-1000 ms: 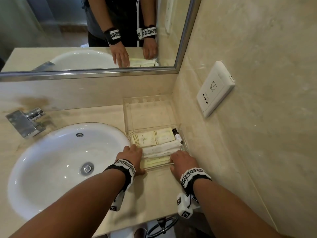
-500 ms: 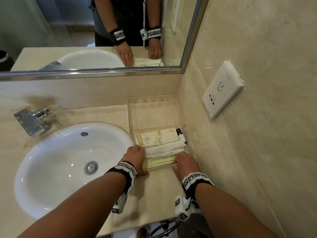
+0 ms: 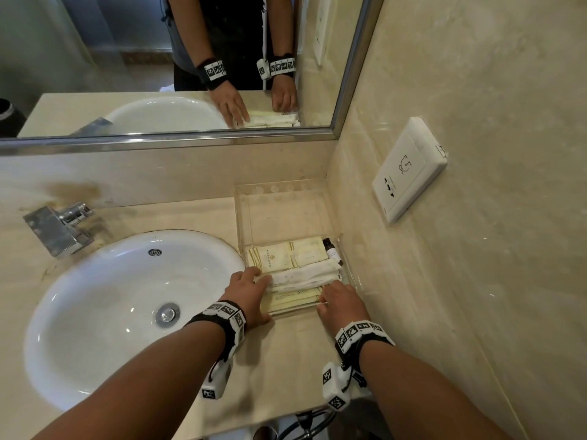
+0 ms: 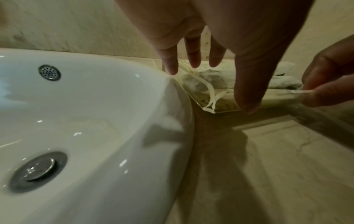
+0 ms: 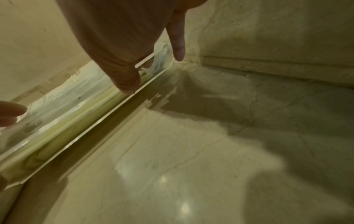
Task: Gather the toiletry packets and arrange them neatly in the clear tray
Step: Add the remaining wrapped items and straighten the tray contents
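The clear tray stands on the counter between the sink and the right wall. Its near compartment holds cream packets, long white packets, yellowish packets and a small black-capped bottle. My left hand lies at the tray's near left corner with its fingers straight, the thumb touching the front wall. My right hand pinches the front rim near the right end, with the thumb outside the wall. The far compartment has nothing in it.
A white sink basin touches the tray's left side, with a chrome faucet behind it. The marble wall with a white socket runs close along the tray's right. A mirror hangs above. The counter edge is near my wrists.
Both hands stay at the tray's front. The left fingers have reached a little farther along the left side, and the right hand has closed onto the front rim. The head view shifted slightly.
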`<action>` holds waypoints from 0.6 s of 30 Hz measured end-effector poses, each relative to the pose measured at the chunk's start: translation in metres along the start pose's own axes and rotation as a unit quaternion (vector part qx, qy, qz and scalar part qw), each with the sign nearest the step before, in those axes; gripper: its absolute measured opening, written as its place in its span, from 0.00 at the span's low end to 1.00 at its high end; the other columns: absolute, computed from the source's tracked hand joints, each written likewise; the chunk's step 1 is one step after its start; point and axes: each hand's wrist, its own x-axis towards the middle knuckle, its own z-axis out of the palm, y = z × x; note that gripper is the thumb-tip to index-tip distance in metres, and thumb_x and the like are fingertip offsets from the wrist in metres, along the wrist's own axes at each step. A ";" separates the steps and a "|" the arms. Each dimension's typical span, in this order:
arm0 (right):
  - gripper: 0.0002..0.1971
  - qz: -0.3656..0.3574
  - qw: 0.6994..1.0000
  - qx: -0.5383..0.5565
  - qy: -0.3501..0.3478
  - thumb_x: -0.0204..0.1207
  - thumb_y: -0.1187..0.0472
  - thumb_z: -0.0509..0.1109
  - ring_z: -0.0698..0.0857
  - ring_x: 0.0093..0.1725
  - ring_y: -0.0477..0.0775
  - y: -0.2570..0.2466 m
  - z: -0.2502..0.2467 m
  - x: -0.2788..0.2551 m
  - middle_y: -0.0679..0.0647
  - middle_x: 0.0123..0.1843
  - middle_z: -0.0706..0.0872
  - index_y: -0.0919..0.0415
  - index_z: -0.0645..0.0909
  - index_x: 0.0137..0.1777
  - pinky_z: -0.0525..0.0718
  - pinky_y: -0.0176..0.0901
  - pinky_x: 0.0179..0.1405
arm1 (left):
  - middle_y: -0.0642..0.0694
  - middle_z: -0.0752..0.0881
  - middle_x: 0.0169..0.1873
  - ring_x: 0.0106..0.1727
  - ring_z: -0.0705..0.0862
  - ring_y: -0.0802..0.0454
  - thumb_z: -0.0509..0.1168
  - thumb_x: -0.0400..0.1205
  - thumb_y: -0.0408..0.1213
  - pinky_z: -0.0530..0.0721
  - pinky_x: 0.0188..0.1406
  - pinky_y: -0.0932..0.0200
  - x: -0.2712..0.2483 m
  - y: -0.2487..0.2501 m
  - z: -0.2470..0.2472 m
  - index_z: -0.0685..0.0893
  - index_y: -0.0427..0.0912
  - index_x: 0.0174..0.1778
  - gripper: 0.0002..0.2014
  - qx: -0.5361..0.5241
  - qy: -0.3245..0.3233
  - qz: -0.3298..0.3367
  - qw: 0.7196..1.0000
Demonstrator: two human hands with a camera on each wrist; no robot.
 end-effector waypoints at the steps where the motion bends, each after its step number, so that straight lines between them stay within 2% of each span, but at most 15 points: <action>1: 0.05 -0.002 1.000 -0.003 0.001 0.83 0.55 0.65 0.75 0.61 0.53 -0.001 -0.001 0.000 0.49 0.59 0.80 0.53 0.81 0.54 0.73 0.41 0.56 | 0.49 0.60 0.79 0.79 0.61 0.41 0.76 0.67 0.58 0.76 0.72 0.42 0.000 -0.001 -0.001 0.65 0.55 0.78 0.44 0.000 0.001 0.001 1.000; 6: 0.07 -0.021 1.000 -0.015 0.008 0.84 0.56 0.64 0.75 0.63 0.53 -0.002 -0.005 0.006 0.49 0.60 0.79 0.54 0.81 0.56 0.70 0.39 0.58 | 0.49 0.59 0.80 0.80 0.59 0.41 0.75 0.68 0.59 0.75 0.74 0.43 0.001 -0.004 -0.004 0.66 0.56 0.79 0.43 0.005 0.005 0.001 1.000; 18: 0.04 -0.004 1.000 -0.008 0.017 0.82 0.56 0.66 0.75 0.61 0.53 -0.003 0.000 0.015 0.48 0.58 0.80 0.52 0.80 0.53 0.76 0.42 0.55 | 0.49 0.59 0.80 0.80 0.60 0.41 0.75 0.67 0.60 0.76 0.73 0.43 0.011 -0.009 -0.010 0.66 0.55 0.78 0.44 0.009 0.000 -0.001 1.000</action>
